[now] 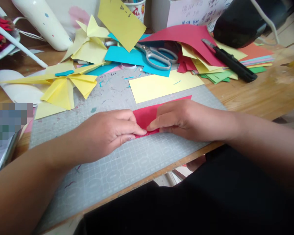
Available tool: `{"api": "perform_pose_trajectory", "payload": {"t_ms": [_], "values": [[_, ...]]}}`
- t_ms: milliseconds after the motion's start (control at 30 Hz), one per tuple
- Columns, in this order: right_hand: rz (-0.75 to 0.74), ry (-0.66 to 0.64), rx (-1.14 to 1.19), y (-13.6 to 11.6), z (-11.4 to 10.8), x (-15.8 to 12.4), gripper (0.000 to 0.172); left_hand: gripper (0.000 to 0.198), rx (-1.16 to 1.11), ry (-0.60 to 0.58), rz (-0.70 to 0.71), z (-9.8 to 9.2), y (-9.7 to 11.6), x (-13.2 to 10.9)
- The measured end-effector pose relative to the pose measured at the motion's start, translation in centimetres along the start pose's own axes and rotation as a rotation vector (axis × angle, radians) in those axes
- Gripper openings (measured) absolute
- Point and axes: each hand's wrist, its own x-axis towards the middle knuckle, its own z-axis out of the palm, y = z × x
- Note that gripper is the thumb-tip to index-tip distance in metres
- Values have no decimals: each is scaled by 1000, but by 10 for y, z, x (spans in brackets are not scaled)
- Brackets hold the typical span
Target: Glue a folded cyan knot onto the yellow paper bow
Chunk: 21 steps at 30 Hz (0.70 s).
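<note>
A strip of red paper (146,115) lies on a grey cutting mat (127,169), its near edge narrowly folded or rolled and partly hidden under my fingers. My left hand (109,132) pinches that edge at the left, thumb below and fingers on top. Close beside it, my right hand (182,119) has its fingers and thumb closed on the same edge. The two sets of fingertips almost meet. Just beyond the strip rests a pale yellow paper rectangle (159,86).
Behind are scissors (159,60), a black utility knife (232,62), a curved red sheet (186,37) and stacked coloured papers (218,76). Folded yellow paper shapes (61,91) lie at left, near a white spotted bottle (45,24). A paper cup (137,9) stands at the back.
</note>
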Motion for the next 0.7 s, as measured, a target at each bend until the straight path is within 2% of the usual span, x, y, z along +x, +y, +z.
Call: {"api": "perform_pose_trajectory", "payload": {"t_ms": [200, 700], "values": [[-16, -31, 144, 4, -2, -2, 25, 21, 42, 1, 36, -1, -5, 1], [-34, -111, 182, 7, -8, 3, 26, 35, -27, -237, 76, -12, -9, 1]]}}
